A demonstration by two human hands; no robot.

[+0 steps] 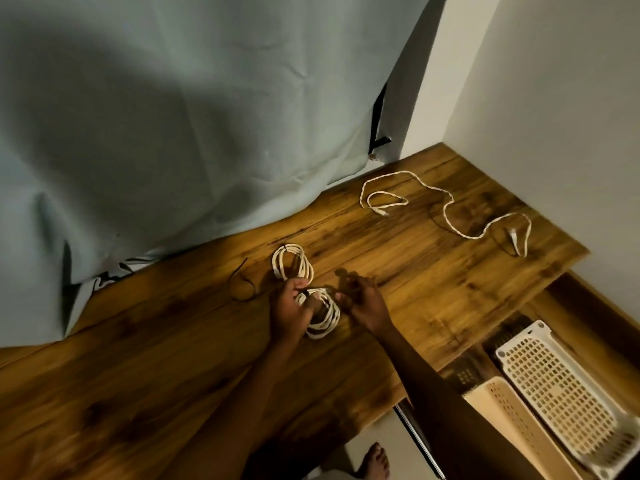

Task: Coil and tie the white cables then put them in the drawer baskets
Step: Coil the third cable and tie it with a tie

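L hand grips the coil on the table w/ a black tie at the pinch, R hand fingers curled, apparently pinching the tie end; cable is light, soft, springy, so hold across all loops.

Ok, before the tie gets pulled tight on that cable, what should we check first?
1. Coil gripped by left hand: ok.
2. Tie round the coil: cannot tell, only a dark bit shows at the thumb.
3. Right hand holding the tie's end: cannot tell, blurred.
4. First coil tied already: ok, dark band on it.
5. Spare tie on the table: ok.
6. Baskets in the open drawer: ok.
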